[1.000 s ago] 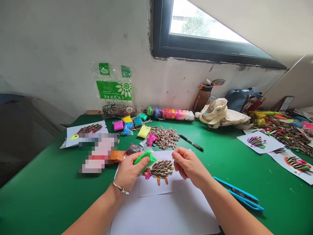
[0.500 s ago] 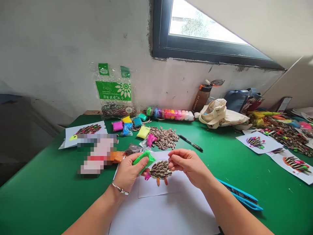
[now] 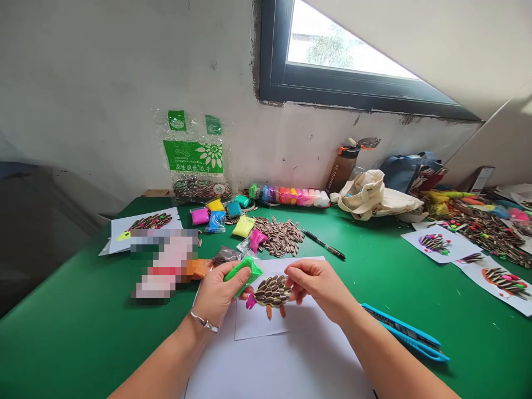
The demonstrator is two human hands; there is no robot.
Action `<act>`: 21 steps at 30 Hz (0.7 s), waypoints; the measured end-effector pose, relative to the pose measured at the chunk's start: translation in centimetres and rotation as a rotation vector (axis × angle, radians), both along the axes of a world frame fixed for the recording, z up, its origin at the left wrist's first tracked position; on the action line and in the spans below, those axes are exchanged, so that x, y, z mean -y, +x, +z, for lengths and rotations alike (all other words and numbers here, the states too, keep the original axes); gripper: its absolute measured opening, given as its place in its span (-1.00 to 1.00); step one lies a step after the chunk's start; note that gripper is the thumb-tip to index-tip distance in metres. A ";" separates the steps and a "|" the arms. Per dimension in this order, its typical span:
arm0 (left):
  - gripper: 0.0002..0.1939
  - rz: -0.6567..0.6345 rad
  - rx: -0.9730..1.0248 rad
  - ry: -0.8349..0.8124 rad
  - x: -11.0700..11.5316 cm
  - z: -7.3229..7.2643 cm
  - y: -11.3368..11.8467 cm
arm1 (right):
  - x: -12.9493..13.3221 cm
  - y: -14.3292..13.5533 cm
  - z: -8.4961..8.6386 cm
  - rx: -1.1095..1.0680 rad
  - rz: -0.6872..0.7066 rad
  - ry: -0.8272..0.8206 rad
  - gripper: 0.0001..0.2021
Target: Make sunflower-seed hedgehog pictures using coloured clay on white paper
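My left hand (image 3: 222,291) is closed round a packet of bright green modelling clay (image 3: 243,277). My right hand (image 3: 318,285) has its thumb and fingertips pinched together at the right end of a seed hedgehog picture (image 3: 272,291); whatever lies between those fingers is too small to make out. Rows of sunflower seeds cover the hedgehog's body, with a magenta clay head and two orange feet. It is on a white paper card (image 3: 261,327), which lies over a larger white sheet (image 3: 282,366).
Loose sunflower seeds (image 3: 282,235) and clay packets, including a yellow one (image 3: 243,226), lie behind my hands. A black pen (image 3: 324,245) is right of the seeds. A blue cutter (image 3: 407,332) lies beside my right forearm. Finished pictures (image 3: 434,244) stand out at right.
My right hand has shifted slightly down and its fingers have moved a little at the hedgehog's right end. The left hand keeps its hold on the green clay packet.
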State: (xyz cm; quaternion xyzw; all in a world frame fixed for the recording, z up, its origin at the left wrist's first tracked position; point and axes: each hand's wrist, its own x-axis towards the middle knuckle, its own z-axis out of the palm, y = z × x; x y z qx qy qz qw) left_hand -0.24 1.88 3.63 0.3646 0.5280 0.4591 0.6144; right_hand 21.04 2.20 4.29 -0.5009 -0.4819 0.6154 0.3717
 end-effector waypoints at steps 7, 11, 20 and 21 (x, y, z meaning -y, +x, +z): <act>-0.62 -0.012 0.005 -0.007 0.0 0.0 0.0 | 0.0 0.2 -0.3 0.168 -0.032 0.193 -0.83; -0.59 -0.001 0.016 -0.016 -0.1 -0.1 0.0 | 0.1 0.1 -1.1 0.258 0.039 0.231 -0.81; -0.59 -0.006 0.029 -0.022 -0.2 -0.4 0.0 | -0.1 0.8 -0.9 0.611 0.066 0.531 -0.87; -0.59 -0.008 0.029 -0.023 -0.2 -0.4 0.0 | -0.1 0.8 -0.9 0.612 0.070 0.529 -0.87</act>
